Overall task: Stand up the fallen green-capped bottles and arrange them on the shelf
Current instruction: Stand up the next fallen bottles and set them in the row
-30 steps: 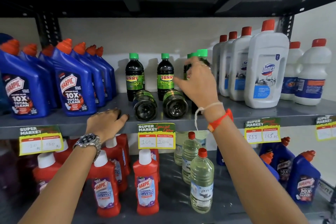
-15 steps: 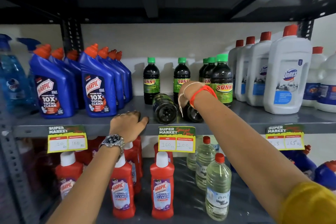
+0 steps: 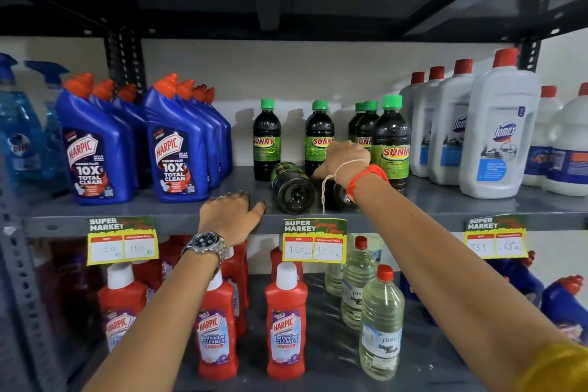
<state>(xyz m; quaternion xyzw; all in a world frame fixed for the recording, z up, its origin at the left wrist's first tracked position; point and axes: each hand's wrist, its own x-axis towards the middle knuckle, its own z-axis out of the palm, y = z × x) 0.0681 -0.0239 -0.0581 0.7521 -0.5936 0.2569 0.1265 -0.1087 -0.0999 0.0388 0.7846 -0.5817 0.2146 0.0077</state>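
Two fallen bottles [image 3: 292, 188] at shelf edge [image 3: 191, 219], right hand [image 3: 345, 161] on one

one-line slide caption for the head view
Right hand reaches over a fallen green-capped bottle on the shelf while the left hand rests on its front edge.

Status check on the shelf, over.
Left hand flat on shelf edge, empty. Right hand on second fallen bottle. Left fallen bottle untouched.
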